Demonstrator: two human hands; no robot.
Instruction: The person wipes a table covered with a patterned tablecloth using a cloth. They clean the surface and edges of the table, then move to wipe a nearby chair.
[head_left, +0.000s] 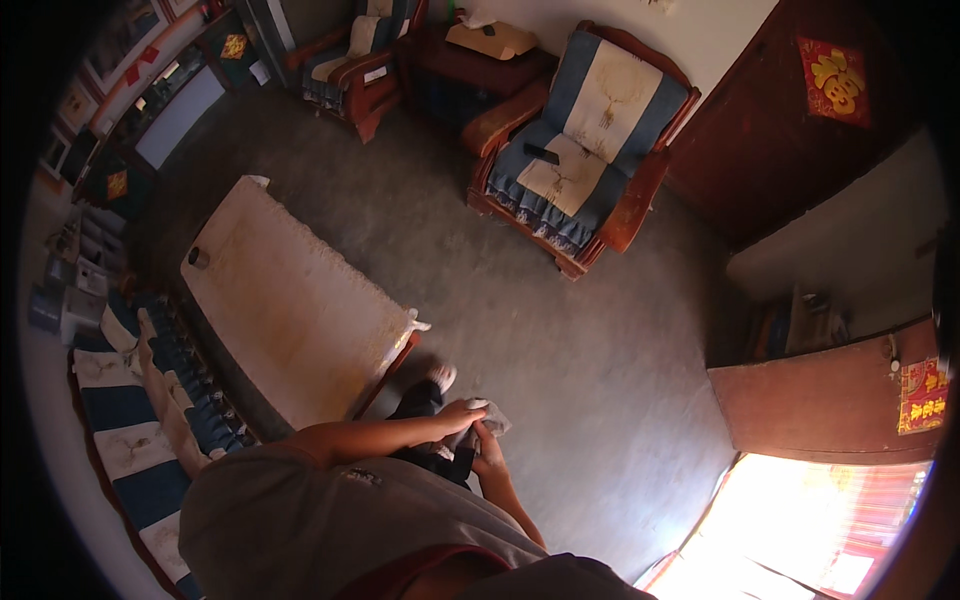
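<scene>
Both hands meet in front of my body, low in the view. My left hand (456, 417) grips a crumpled grey cloth (495, 420) by its upper side, near a small whitish part. Just below and to the right, my right hand (489, 452) holds the same cloth; its fingers touch those of my left hand. A dark strip hangs by the right hand, and I cannot tell whether it belongs to the cloth. My foot (443, 375) shows beyond the hands, beside the corner of a low table.
The low table (292, 300) with a light cover stands to the left, a dark cup (199, 257) on it. Behind it runs a striped sofa (135, 442). A wooden armchair (637, 202) holds a dark remote-like object (541, 154). A bright doorway (795, 525) lies at lower right.
</scene>
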